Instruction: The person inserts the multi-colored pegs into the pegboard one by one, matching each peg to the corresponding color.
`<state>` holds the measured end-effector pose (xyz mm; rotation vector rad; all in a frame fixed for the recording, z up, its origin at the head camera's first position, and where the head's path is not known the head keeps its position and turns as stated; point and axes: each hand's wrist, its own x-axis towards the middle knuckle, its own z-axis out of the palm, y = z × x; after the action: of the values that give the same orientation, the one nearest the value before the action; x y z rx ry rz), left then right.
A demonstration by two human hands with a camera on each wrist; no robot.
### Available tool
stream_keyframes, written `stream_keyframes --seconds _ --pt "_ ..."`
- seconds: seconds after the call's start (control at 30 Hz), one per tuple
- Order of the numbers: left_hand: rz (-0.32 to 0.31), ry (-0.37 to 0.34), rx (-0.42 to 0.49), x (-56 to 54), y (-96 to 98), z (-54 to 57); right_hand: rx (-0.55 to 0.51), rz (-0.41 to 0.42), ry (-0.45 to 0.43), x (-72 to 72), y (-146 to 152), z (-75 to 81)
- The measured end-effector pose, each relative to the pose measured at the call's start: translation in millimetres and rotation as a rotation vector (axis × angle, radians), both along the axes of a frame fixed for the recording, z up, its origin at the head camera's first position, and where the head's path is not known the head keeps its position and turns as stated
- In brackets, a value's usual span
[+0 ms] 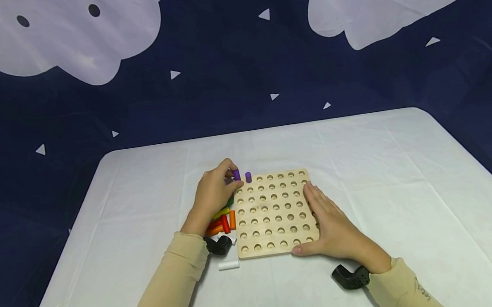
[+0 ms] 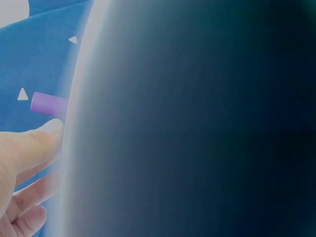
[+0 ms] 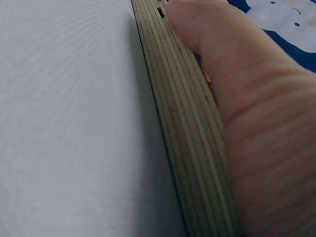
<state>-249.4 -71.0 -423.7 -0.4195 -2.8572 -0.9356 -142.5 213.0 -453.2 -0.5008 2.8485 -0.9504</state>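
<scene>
**Board (image 1: 269, 202) against the right hand (image 1: 333, 224), purple peg (image 1: 236, 175) in the left hand (image 1: 214, 188)**

A dark blue backdrop (image 1: 231, 81) with pale clouds stands behind a white-covered surface (image 1: 285, 296). The board, wooden and drilled with rows of holes, lies flat on the surface between the hands. The right hand's fingers lie straight and close together along its right edge, the thumb spread off to the near edge. The left hand is at the far-left corner, its fingers and thumb pinching the purple peg; whether the peg's end is in a hole cannot be told. A second purple peg (image 1: 248, 177) stands upright just beside it, at the board's far row. Left of the board, partly hidden by the left arm, lie red (image 1: 226, 224), orange (image 1: 232, 220), yellow and green pegs. A white peg (image 1: 228, 265) lies nearer the person, by the near-left corner.
</scene>
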Motion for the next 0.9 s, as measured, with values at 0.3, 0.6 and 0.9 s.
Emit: stream_keyframes --seconds 0.3,0.6,0.9 --pt "-0.042 0.024 -0.013 1.1 1.2 -0.3 0.01 0.0 0.0 -0.3 0.3 -1.3" --pt "-0.076 -0.021 0.002 4.6 -3.4 2.0 0.013 0.005 -0.005 -0.6 -2.0 0.7" --pt "-0.114 -0.08 0.025 5.8 -10.9 7.6 0.03 -0.001 -0.003 -1.4 0.5 -1.4"
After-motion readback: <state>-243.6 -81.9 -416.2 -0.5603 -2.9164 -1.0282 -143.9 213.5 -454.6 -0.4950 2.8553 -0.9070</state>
